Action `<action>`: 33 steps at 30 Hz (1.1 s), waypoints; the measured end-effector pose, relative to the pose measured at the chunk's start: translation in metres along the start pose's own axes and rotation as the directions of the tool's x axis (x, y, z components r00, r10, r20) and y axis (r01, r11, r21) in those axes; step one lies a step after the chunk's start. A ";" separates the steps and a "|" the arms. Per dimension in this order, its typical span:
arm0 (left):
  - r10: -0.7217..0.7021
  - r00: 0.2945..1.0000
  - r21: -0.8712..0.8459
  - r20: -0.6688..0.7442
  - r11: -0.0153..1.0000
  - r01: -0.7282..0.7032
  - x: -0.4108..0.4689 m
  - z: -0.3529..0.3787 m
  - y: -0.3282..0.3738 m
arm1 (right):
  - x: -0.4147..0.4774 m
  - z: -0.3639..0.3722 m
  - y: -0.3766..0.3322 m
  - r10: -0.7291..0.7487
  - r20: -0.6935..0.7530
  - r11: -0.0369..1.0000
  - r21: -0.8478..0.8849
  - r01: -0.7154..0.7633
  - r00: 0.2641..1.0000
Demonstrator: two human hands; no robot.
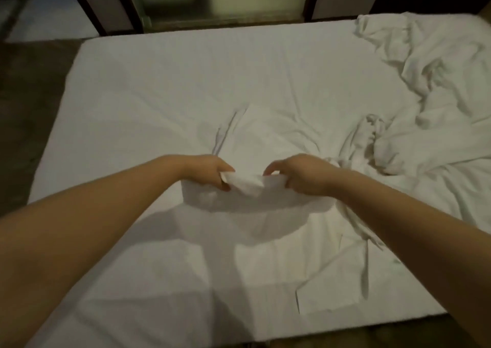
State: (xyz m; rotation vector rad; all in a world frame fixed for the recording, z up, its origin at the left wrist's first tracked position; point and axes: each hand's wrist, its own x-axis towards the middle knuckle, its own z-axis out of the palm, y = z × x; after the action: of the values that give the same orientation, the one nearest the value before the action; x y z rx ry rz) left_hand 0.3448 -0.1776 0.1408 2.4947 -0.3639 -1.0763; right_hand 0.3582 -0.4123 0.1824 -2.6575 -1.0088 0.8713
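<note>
A white cloth [255, 201] lies on the bed, its far edge lifted off the sheet. My left hand [210, 169] pinches that edge at its left end, fingers curled round a fold. My right hand [300, 175] grips the same edge at its right end, with the forefinger raised. The two hands are about a hand's width apart. The lifted part sags between them and casts a shadow toward me.
The bed [164, 82] is covered by a white sheet with creases. A crumpled white duvet [438, 82] is heaped at the right. Dark floor [29, 95] runs along the left, and a dark-framed glass door [212, 0] stands beyond the bed.
</note>
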 end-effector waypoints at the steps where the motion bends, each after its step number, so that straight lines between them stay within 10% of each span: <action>1: -0.003 1.000 0.025 -0.030 1.000 0.004 0.010 -0.016 0.001 | 0.010 -0.010 0.011 0.035 -0.070 0.998 -0.055 -0.038 0.997; 5: 0.027 0.958 0.322 -0.284 0.944 0.069 0.069 -0.086 0.009 | 0.058 -0.036 0.054 0.154 -0.391 0.926 -0.264 -0.271 0.908; 8: 0.120 0.824 0.515 -0.554 0.827 0.226 0.131 -0.120 0.020 | 0.095 -0.046 0.102 0.304 -0.629 0.873 -0.115 -0.474 0.715; 11: 0.094 0.666 0.416 -0.740 0.842 0.344 0.190 -0.125 0.023 | 0.129 -0.040 0.148 0.435 -0.720 0.819 0.067 -0.570 0.540; 14: -0.016 0.658 0.249 -0.753 0.918 0.308 0.228 -0.094 0.016 | 0.155 -0.022 0.176 0.544 -0.698 0.806 0.279 -0.522 0.465; 21: -0.102 0.744 0.174 -0.660 0.943 0.283 0.275 0.005 -0.017 | 0.186 0.084 0.169 0.487 -0.529 0.860 0.150 -0.488 0.695; 33: -0.182 0.746 0.159 -0.641 0.919 0.362 0.345 0.011 -0.043 | 0.236 0.103 0.227 0.541 -0.347 0.841 0.250 -0.481 0.766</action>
State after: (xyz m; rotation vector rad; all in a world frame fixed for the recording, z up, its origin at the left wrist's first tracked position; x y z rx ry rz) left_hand 0.5713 -0.2750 -0.1050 3.0391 0.0687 -0.2359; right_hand 0.5667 -0.4352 -0.0897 -2.8425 -0.1020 0.3987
